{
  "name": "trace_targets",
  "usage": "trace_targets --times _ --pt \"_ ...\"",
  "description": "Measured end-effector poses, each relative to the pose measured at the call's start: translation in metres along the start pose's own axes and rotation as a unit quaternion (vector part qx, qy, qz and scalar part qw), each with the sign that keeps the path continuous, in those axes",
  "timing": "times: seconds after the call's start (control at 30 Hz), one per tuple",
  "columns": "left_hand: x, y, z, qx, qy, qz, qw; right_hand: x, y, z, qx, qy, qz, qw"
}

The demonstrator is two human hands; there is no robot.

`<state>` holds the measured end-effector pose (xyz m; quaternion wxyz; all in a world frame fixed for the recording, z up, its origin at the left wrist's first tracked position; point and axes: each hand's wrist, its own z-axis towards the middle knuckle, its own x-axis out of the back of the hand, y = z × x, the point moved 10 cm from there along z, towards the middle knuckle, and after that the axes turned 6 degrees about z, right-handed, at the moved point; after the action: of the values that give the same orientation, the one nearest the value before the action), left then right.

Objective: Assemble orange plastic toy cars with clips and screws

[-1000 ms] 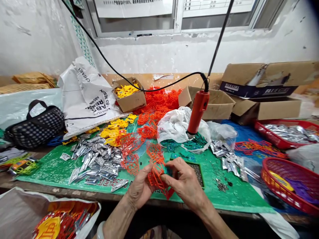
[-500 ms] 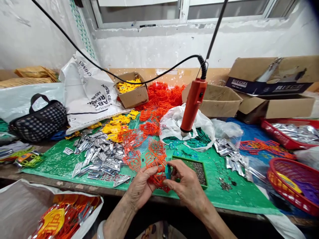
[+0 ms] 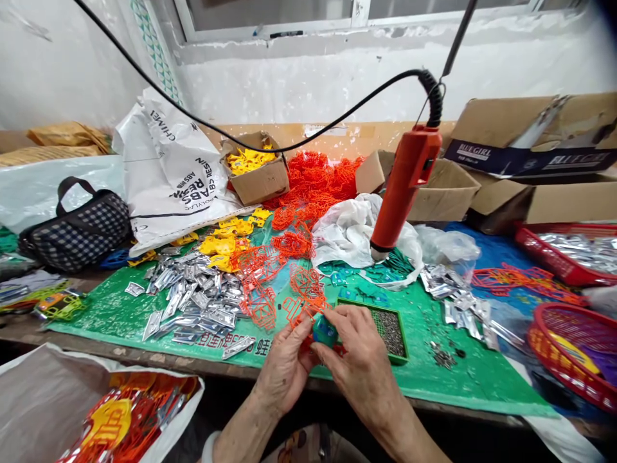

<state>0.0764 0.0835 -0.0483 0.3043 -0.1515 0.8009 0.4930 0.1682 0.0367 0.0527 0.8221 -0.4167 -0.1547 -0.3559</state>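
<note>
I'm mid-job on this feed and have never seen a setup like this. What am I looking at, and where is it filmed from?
There's no robot: these are a person's bare hands, seen from a camera on that person's head, looking forward and down. The right hand pinches a blue-green piece; the left hand holds an orange frame, mostly hidden by fingers. On the green sheet lie silver pieces, yellow pieces and a green tray of tiny metal parts. Above it hangs a red power tool on a black cable.
</note>
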Motion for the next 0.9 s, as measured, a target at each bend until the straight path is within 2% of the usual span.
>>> trace_targets --times 0.23,0.4,0.67,0.9 --pt "-0.004 -0.006 0.002 -0.014 -0.017 -0.023 0.999 -0.004 0.005 -0.001 -0.007 0.013 -0.004 1.000" --pt "-0.002 -0.007 0.002 -0.025 -0.006 -0.040 0.999 -0.005 0.007 -0.001 -0.011 0.017 -0.014 1.000" --pt "0.000 -0.011 0.002 -0.034 -0.002 -0.030 0.999 -0.010 0.025 -0.002 -0.060 -0.006 0.053 0.997" --pt "-0.005 -0.008 -0.001 -0.042 -0.004 -0.016 0.999 -0.004 0.011 -0.006 -0.015 0.021 0.006 1.000"
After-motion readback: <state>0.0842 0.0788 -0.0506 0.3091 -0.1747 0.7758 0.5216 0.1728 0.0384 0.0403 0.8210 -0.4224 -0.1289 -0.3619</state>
